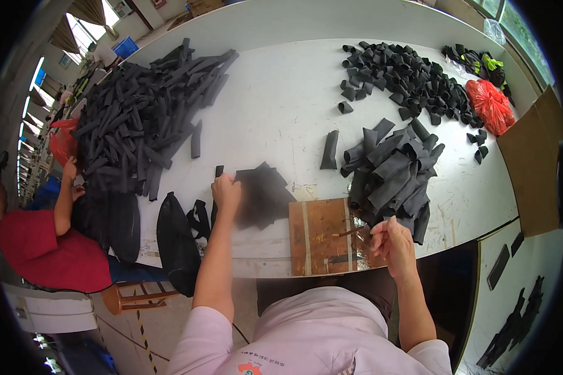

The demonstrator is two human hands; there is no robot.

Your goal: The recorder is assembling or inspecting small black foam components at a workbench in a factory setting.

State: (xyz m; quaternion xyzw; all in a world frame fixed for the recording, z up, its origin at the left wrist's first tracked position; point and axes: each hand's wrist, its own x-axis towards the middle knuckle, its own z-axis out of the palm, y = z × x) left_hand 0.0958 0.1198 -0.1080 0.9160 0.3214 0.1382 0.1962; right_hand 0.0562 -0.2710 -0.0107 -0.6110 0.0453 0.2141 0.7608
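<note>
My left hand (226,197) is closed around a narrow black strip (219,170), whose ends show above and below my fingers. Just right of it lies a fanned stack of flat black pieces (263,194), slightly blurred. My right hand (395,244) pinches a thin brown stick (351,231), pointing left over a wooden board (306,234) at the table's near edge. The board has pale tape strips and dark stains. Beyond my right hand rises a heap of dark grey flattened tubes (394,172). One loose tube (329,150) rests left of that heap.
Long dark strips (137,112) are piled at the far left; short black rings (413,78) spread at the back right beside a red plastic bag (489,106). A black cloth piece (176,244) hangs over the near edge. A person in red (50,250) sits at left.
</note>
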